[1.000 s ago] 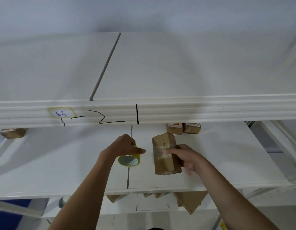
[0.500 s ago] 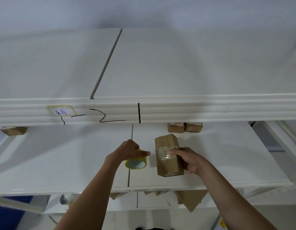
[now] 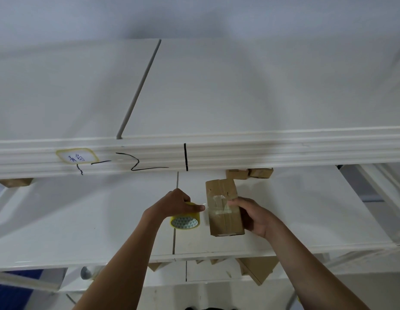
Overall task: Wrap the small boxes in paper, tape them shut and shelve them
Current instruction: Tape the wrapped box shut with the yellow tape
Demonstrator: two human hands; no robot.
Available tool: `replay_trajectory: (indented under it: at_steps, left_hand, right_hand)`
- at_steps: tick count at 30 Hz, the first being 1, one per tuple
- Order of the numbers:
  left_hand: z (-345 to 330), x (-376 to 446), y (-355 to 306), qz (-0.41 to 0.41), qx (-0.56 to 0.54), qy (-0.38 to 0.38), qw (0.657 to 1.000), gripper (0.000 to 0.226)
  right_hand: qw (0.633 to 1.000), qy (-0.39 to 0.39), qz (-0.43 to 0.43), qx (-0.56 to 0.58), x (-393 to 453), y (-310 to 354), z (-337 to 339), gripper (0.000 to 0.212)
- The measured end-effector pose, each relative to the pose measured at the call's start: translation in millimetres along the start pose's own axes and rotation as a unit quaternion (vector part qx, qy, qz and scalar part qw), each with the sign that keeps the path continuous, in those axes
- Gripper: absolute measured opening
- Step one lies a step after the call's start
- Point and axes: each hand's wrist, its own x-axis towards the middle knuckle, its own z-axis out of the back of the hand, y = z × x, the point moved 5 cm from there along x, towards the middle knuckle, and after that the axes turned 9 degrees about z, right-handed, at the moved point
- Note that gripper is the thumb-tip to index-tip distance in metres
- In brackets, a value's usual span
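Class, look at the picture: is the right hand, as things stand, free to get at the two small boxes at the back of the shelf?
Probably not yet. The right hand grips the wrapped box, which stands between it and the two small boxes.

matt paper box (image 3: 224, 211), glossy tape (clear) (image 3: 220, 205)

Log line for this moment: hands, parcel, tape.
left hand: grips tape roll | right hand: holds wrapped box on shelf | tape strip spans roll to box
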Motion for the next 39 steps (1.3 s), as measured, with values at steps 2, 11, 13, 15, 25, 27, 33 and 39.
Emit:
replay_trajectory:
  at_steps: [2, 11, 13, 15, 25, 27, 33, 39]
  left_hand:
    - [-4.1, 2.1, 4.0, -0.001, 0.003, -0.003, 1.000, 0.055]
    - [-16.8, 9.7, 25.4, -0.043, -0.015, -0.006, 0.999, 0.028]
    - [-17.1, 14.1, 20.4, -0.047, -0.005, -0.017, 0.999, 0.028]
    - [-19.1, 20.2, 17.2, -0.046, 0.002, -0.020, 0.999, 0.028]
    - [-26.8, 30.1, 24.3, -0.037, -0.011, -0.018, 0.999, 0.036]
    - [-27.3, 30.0, 25.7, -0.035, -0.017, -0.021, 0.999, 0.037]
    - [-29.2, 29.2, 26.8, -0.022, -0.043, -0.031, 0.998, 0.034]
    - [-31.1, 29.8, 30.2, -0.012, -0.056, -0.029, 0.998, 0.033]
  right_hand:
    - [1.000, -0.010, -0.021, -0.008, 2.5, -8.8, 4.2, 0.042]
    - [0.985, -0.116, -0.054, -0.118, 17.4, -31.2, 19.4, 0.037]
    - [0.973, -0.142, -0.064, -0.173, 23.6, -35.3, 22.8, 0.035]
    - [0.962, -0.152, -0.072, -0.215, 30.0, -35.6, 27.0, 0.035]
    - [0.872, -0.181, -0.060, -0.451, 43.1, -21.6, 22.9, 0.025]
    - [0.865, -0.180, -0.038, -0.467, 40.8, -14.9, 22.1, 0.036]
    - [0.849, -0.232, 0.012, -0.474, 14.7, 13.9, 49.6, 0.041]
    - [0.790, -0.277, -0.091, -0.540, -9.1, -2.0, 97.8, 0.037]
